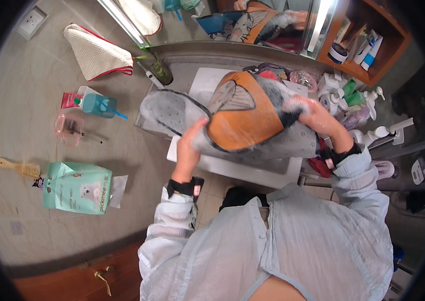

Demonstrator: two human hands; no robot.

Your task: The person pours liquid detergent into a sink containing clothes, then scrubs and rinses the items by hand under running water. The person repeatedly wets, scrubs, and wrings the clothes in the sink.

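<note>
A soapy fabric mat [248,126], orange with a cartoon print, dark edging and a dotted grey backing, is held folded over a white washbasin [235,168]. My left hand [192,146] grips its edge near the dark binding at the left. Suds cover my right hand [316,114], which clasps a bunched part of the mat at the right. The grey backing spreads out to the left past the basin and shows again below the orange part. Much of the basin's inside is hidden by the mat.
Pump bottles [332,98] crowd the counter at the right, below a wooden shelf [387,56]. A plant in a glass vase [161,71] and an electric toothbrush [151,77] stand behind the basin's left side. A towel [98,54] hangs on the left wall.
</note>
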